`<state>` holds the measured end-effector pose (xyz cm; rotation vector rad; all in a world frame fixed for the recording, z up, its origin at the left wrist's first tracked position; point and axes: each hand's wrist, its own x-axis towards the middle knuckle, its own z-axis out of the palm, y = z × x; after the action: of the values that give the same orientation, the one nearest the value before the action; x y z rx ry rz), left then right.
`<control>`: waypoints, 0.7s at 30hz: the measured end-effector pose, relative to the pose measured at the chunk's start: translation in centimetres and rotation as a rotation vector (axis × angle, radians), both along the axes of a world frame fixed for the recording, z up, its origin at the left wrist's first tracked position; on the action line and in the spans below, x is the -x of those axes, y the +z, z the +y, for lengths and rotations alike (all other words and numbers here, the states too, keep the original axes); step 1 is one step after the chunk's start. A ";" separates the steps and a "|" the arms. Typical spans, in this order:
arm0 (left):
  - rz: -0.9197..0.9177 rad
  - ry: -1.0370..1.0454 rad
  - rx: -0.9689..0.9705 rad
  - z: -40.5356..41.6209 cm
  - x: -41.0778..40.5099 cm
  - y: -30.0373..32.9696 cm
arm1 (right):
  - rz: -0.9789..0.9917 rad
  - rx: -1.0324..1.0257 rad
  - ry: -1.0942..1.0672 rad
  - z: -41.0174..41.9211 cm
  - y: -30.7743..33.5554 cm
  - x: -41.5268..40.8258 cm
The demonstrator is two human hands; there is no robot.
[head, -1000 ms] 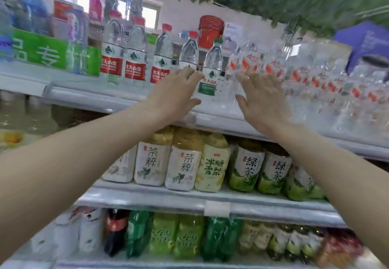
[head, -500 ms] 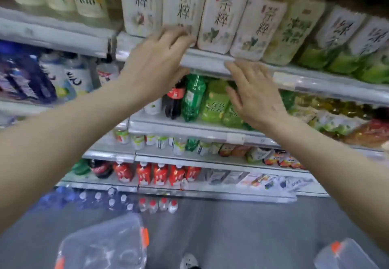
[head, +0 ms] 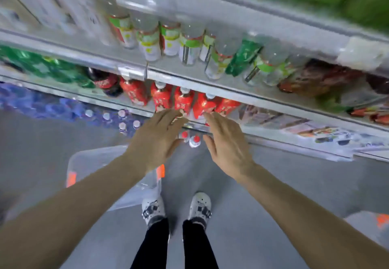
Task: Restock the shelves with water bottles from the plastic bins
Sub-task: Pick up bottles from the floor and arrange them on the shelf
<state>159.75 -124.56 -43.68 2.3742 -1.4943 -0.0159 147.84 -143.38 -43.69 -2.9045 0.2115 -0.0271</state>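
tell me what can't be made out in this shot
Head view only:
- Clear bin: the left hand and forearm cover part of it; contents unreadable.
- Second bin: cut off by the right edge.
- Red-capped bottles: only the caps show between the hands.
- Shelf labels: motion blur makes them unreadable.
- Right hand: open, holding nothing.

The left forearm hides much of the clear bin (head: 88, 161); shelf labels blur beyond reading.

No text readable; motion blur throughout. Labels on the red bottles (head: 183, 100), the green-banded clear bottles (head: 189, 45) and the shelf-edge price tags (head: 128, 73) show colour only, no legible characters.
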 end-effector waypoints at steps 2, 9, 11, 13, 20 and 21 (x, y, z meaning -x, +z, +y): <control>0.068 0.011 -0.053 0.3 1.1 -6.5 | 0.060 -0.061 -0.053 0.2 -6.2 0.5; 0.191 0.006 -0.240 -0.7 2.1 -25.3 | 0.254 -0.182 -0.272 -0.3 -25.0 0.1; 0.194 0.003 -0.257 -2.0 1.4 -29.3 | 0.322 -0.213 -0.300 -0.8 -29.6 -0.7; 0.193 0.006 -0.269 -3.3 0.2 -33.1 | 0.326 -0.247 -0.310 -1.0 -34.0 -1.6; 0.134 0.055 -0.331 -4.8 -0.9 -41.7 | 0.187 -0.437 -0.467 0.1 -42.5 -2.8; 0.112 0.060 -0.303 -4.7 -0.8 -42.0 | 0.159 -0.447 -0.485 0.2 -42.8 -2.8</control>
<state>160.54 -129.29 -85.69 2.6015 -1.4545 -0.3802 150.61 -143.22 -86.52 -2.3493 0.8280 0.1510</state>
